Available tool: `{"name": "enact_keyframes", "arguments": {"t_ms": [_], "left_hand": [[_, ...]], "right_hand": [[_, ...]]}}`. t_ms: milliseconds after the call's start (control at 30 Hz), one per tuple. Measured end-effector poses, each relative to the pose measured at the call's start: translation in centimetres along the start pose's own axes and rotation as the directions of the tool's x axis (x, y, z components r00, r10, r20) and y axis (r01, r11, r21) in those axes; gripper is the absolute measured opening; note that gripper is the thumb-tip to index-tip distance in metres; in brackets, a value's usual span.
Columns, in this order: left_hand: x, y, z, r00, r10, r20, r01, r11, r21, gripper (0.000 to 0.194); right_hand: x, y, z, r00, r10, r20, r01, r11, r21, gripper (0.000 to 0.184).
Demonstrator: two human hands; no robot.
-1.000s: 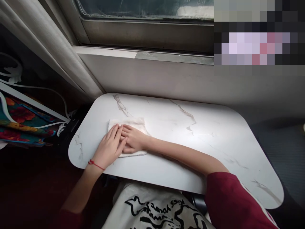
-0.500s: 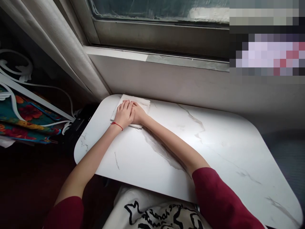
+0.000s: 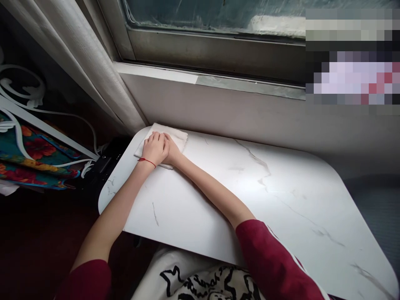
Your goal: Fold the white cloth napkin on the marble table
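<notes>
A folded white cloth (image 3: 176,139) lies at the far left corner of the white marble-patterned table (image 3: 206,233). My left hand (image 3: 155,148), with a red string bracelet (image 3: 146,160) at its wrist, rests on top of my right hand (image 3: 171,151). The left fingers are stretched out over the back of the right hand. Beneath it, my right hand presses on the cloth, its fingers mostly hidden by the left. Parts of the cloth show behind the hands and at their left and near sides.
The wall (image 3: 218,108) runs along the table's far edge, below a window (image 3: 203,16) and ledge. A pale curtain (image 3: 93,66) hangs at left, above a white scrolled metal frame (image 3: 46,129) and flowered fabric (image 3: 34,148). The upper right is pixelated.
Both hands and the cloth have slid a little to the left across the table, with the left hand still on the right. The view has shifted slightly.
</notes>
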State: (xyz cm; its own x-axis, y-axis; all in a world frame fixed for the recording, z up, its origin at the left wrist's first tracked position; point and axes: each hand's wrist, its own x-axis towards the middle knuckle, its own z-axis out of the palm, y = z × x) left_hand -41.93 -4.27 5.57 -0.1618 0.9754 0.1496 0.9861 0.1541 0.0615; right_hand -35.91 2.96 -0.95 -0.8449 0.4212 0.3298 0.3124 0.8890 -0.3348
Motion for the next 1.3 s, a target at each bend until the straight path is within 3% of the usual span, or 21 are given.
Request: {"name": "enact_keyframes", "arguments": {"t_ms": [233, 367, 533, 667, 833, 1100, 1300], "left_hand": [[-3.0, -0.8, -2.4, 0.987, -0.001, 0.158, -0.018, 0.993, 0.119, 0.045], [-3.4, -1.9, -4.2, 0.975, -0.032, 0.222, 0.002, 0.991, 0.133, 0.040], [-3.5, -2.3, -5.6, 0.956, -0.124, 0.265, 0.084, 0.984, 0.160, 0.047], [-4.0, -1.5, -5.1, 0.958, -0.159, 0.239, 0.102, 0.967, 0.232, 0.048], [-4.3, -0.8, -3.6, 0.969, -0.175, 0.173, 0.134, 0.965, 0.226, 0.048], [-3.5, -2.5, -3.1, 0.959, -0.230, 0.164, 0.201, 0.964, 0.172, 0.049], [-3.3, -2.8, -2.3, 0.969, -0.161, 0.187, 0.139, 0.983, 0.124, 0.058]], "right_hand": [[-1.5, -3.7, 0.1, 0.993, -0.110, 0.034, 0.110, 0.994, 0.008, 0.057], [-2.2, -5.3, -0.1, 0.977, -0.213, -0.012, 0.213, 0.976, 0.046, 0.040], [-2.8, -7.6, -0.3, 0.960, -0.275, 0.058, 0.275, 0.961, -0.006, 0.030], [-3.1, -9.0, 0.3, 0.973, -0.229, -0.001, 0.229, 0.973, 0.020, 0.030], [-3.3, -8.8, 1.2, 0.976, -0.215, -0.020, 0.216, 0.972, 0.090, 0.037], [-3.1, -8.3, 1.5, 0.964, -0.262, -0.052, 0.265, 0.961, 0.081, 0.036], [-3.2, -8.5, 1.0, 0.960, -0.276, -0.045, 0.278, 0.958, 0.066, 0.039]]}}
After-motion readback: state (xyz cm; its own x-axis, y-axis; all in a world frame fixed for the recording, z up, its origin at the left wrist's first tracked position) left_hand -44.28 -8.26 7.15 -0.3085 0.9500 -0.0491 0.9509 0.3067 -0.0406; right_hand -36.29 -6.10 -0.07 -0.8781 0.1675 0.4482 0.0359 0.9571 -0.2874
